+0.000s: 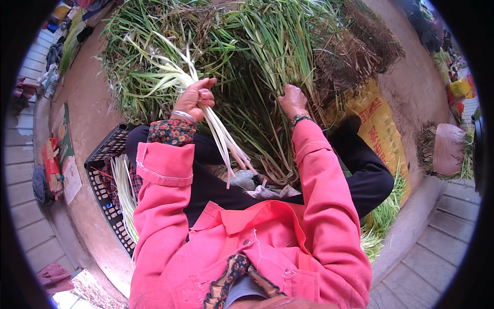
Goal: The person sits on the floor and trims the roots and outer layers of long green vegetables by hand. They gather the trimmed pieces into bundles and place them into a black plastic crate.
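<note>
My left hand [195, 99], with a silver bangle at the wrist, grips a small bunch of peeled pale stalks [224, 135]. Their white stems slant down to the right over my lap, and yellow-green leaves fan out above the fist. In front of me lies a large heap of long-leaved green plants [154, 61], like green garlic or chives. My right hand [293, 101] is at the heap's near right side, its fingers curled around green stalks [279, 46] there. How many it holds is hidden.
A black plastic crate [106, 201] with white stalks [125, 197] stands at my left. Rooty plants [347, 58] pile up at the far right. A yellow woven sack [380, 127] with printing lies beyond my right knee, near green trimmings [386, 210]. A red bag [50, 162] sits farther left.
</note>
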Demonstrator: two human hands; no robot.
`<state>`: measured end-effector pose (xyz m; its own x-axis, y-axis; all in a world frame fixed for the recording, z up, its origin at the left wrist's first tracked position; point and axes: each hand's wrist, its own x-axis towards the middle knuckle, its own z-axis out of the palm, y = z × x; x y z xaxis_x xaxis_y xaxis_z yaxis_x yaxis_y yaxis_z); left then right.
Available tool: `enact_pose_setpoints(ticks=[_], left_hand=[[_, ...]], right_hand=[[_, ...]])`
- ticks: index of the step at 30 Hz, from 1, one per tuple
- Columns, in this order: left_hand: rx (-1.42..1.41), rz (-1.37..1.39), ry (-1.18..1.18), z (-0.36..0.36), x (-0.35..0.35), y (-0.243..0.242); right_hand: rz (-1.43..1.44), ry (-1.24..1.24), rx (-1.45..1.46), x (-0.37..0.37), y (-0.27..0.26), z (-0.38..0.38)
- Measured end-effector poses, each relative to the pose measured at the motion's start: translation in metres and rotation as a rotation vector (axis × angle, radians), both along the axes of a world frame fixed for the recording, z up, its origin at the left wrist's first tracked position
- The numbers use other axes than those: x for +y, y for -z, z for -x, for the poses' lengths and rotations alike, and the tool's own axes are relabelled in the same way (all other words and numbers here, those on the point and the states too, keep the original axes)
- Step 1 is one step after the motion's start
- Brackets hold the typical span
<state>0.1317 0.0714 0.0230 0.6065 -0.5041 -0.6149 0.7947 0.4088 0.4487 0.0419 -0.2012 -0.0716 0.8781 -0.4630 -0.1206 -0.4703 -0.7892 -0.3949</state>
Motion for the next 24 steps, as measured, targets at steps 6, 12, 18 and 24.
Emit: enact_pose_setpoints(ticks=[6, 12, 18, 24], left_hand=[[0.000, 0.004, 0.013, -0.002, -0.003, -0.001], [-0.034, -0.008, -0.007, 0.001, 0.003, -0.002], [-0.034, 0.014, 0.002, 0.002, -0.001, -0.004], [-0.025, 0.057, -0.044, 0.006, -0.005, 0.004]], right_hand=[[0.007, 0.017, -0.038, 0.007, 0.003, -0.002], [-0.141, 0.010, 0.121, -0.020, -0.013, 0.002], [-0.818, -0.202, -0.221, -0.041, -0.093, 0.056], [-0.746, -0.182, -0.238, 0.001, -0.082, 0.061]])
